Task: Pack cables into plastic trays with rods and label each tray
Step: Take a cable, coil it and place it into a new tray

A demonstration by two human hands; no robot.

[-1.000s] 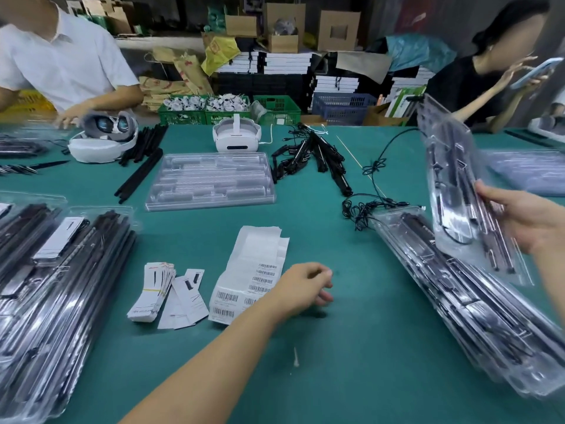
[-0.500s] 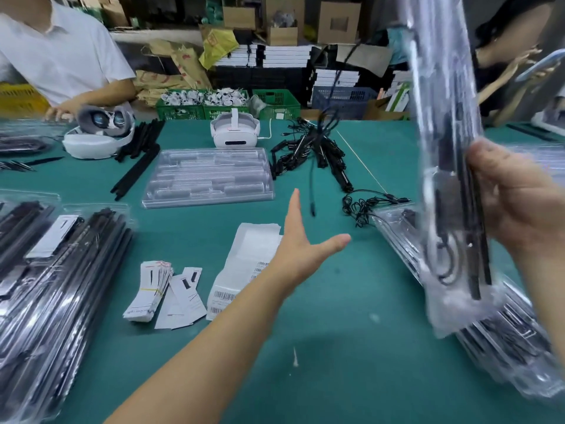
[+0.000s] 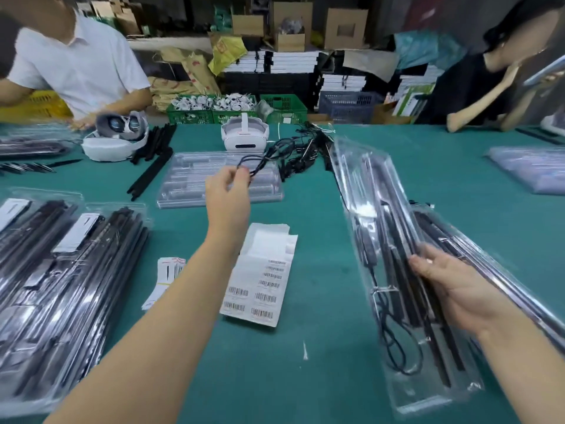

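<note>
Two hands share the packing step: the right hand (image 3: pixel 458 289) holds a tray (image 3: pixel 394 264) with rods over the table (image 3: pixel 321 377), fingers curled on its edge, while the left hand (image 3: pixel 227 191) pinches a cable (image 3: pixel 260 163) over the empty tray (image 3: pixel 183 185). Next the cable should go into the held tray. Half a second ago the left hand was open and the tray stood upright.
</note>
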